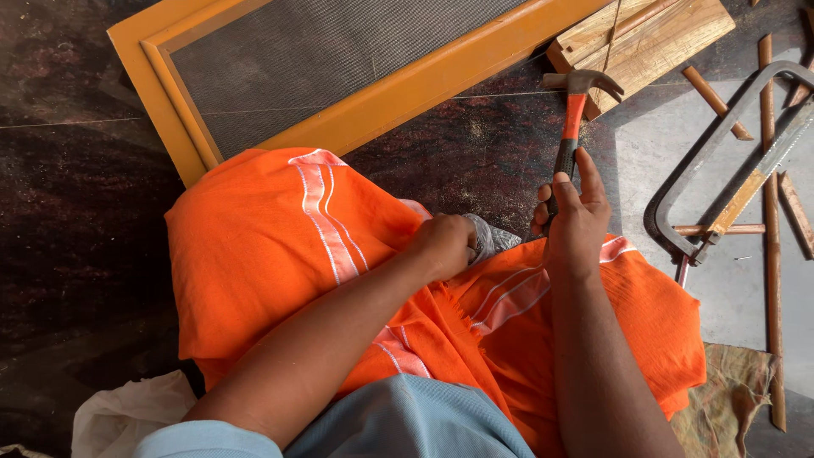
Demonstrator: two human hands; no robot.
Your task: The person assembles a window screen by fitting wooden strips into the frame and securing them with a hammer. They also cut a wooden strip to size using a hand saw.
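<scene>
My right hand grips the black-and-red handle of a claw hammer, whose steel head points away from me over the dark floor. My left hand is closed on a small crumpled grey plastic packet that rests on the orange cloth with white stripes over my lap. The two hands sit close together, a few centimetres apart. What is inside the packet is hidden.
An orange-painted wooden frame with grey mesh lies on the dark stone floor ahead. A wooden block lies beyond the hammer. A hacksaw and several thin wooden strips lie at the right. A white cloth sits at bottom left.
</scene>
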